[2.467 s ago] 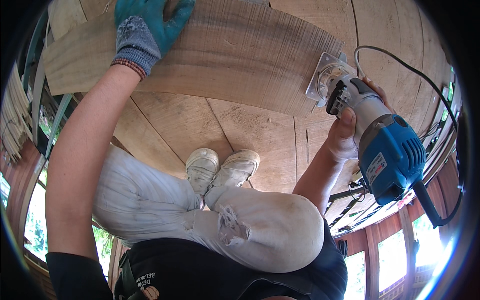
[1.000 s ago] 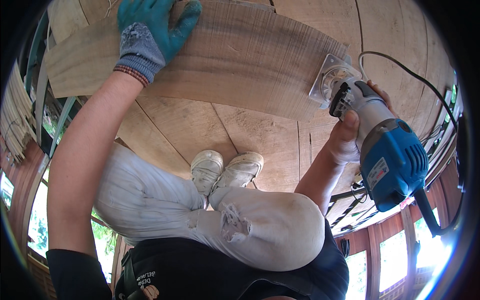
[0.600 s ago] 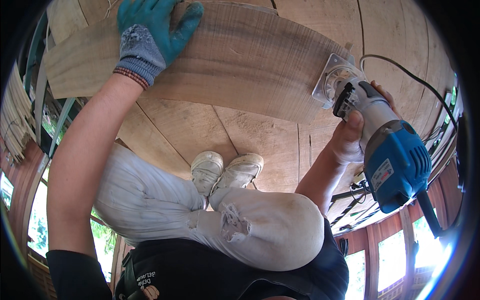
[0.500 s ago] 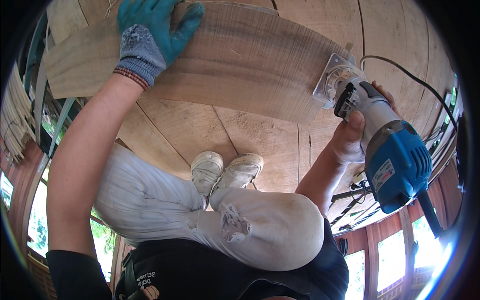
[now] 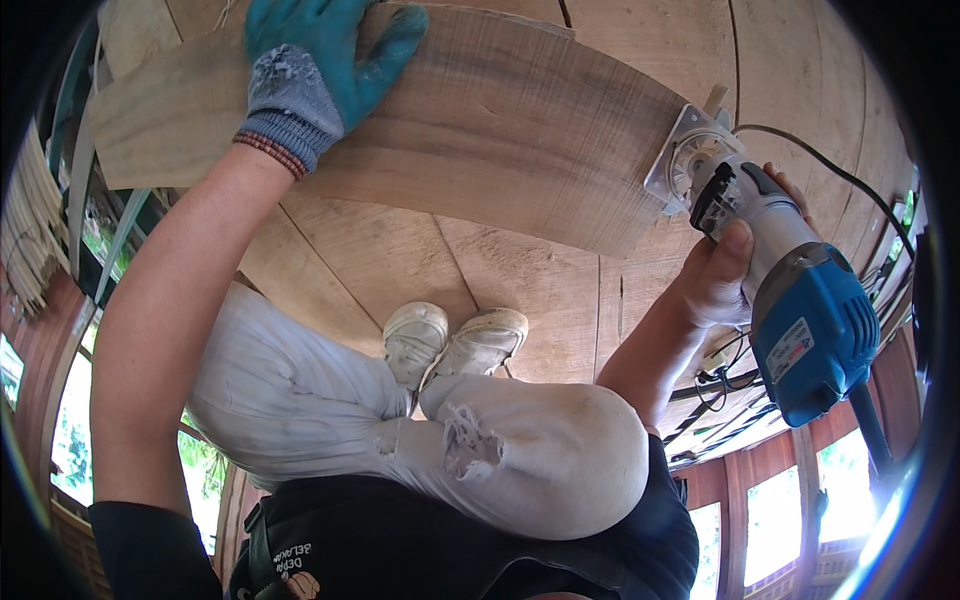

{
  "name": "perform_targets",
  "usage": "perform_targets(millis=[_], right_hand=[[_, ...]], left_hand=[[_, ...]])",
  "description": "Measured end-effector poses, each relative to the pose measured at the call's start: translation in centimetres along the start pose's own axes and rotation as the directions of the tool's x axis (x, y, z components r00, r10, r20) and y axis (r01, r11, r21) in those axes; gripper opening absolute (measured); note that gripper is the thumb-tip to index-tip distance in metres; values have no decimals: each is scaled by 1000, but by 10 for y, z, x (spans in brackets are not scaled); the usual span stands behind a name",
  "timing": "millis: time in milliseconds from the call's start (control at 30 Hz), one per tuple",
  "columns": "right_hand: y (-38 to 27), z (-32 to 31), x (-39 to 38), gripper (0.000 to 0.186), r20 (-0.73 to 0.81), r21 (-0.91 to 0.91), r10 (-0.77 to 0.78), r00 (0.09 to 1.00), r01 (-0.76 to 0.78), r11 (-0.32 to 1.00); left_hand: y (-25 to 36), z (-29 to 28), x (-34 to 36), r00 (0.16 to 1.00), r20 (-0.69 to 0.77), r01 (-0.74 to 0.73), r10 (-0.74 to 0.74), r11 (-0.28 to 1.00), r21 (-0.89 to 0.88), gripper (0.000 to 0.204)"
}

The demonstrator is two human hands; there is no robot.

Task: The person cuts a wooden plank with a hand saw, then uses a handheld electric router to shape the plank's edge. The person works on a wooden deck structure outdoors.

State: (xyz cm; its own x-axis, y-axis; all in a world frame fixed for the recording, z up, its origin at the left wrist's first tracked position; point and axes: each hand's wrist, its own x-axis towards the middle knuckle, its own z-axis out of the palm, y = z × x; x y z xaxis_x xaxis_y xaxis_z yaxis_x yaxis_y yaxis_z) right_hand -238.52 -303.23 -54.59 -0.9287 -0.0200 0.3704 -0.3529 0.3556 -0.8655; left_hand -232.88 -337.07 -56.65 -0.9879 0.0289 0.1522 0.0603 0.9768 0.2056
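Note:
A long, curved wooden board (image 5: 500,130) lies across the plank floor in front of me. My left hand (image 5: 310,75), in a green-coated grey glove, is spread on its upper left part, thumb apart from the fingers; the fingertips reach the picture's top edge. At the board's right end, my bare right hand (image 5: 725,265) is wrapped round the silver body of a blue trim router (image 5: 810,320). The router's clear base plate (image 5: 685,160) rests at the board's end, with the motor end tilted toward me. Its cutting bit is hidden.
Sawdust lies on the plank floor (image 5: 540,260) below the board. A dark cord (image 5: 830,150) curves past the router on the right. My shoes (image 5: 455,340) stand near the board's lower edge. Thin wooden strips (image 5: 30,220) are stacked at the far left.
The router and my right hand have shifted slightly right. My left glove also sits a little further right in the picture; the whole view has moved slightly.

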Motion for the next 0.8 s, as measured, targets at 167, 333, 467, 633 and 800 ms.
perform_targets(millis=[167,333,467,633,800], right_hand=[[4,0,6,73,23,-6,-35,999,35,999],[9,2,11,74,32,43,-51,998,49,998],[11,5,14,73,0,95,-55,999,54,994],[12,5,19,72,39,70,-58,998,55,996],[10,5,23,69,57,82,-38,998,33,996]], left_hand=[[-1,2,0,1000,-4,-1,1,1000,-7,25],[-3,2,-1,1000,-11,-4,4,1000,1,26],[-3,2,-1,1000,-7,-1,1,1000,9,28],[-4,2,1,1000,-11,-8,8,1000,9,30],[-3,1,1,1000,-3,8,-8,1000,5,28]])
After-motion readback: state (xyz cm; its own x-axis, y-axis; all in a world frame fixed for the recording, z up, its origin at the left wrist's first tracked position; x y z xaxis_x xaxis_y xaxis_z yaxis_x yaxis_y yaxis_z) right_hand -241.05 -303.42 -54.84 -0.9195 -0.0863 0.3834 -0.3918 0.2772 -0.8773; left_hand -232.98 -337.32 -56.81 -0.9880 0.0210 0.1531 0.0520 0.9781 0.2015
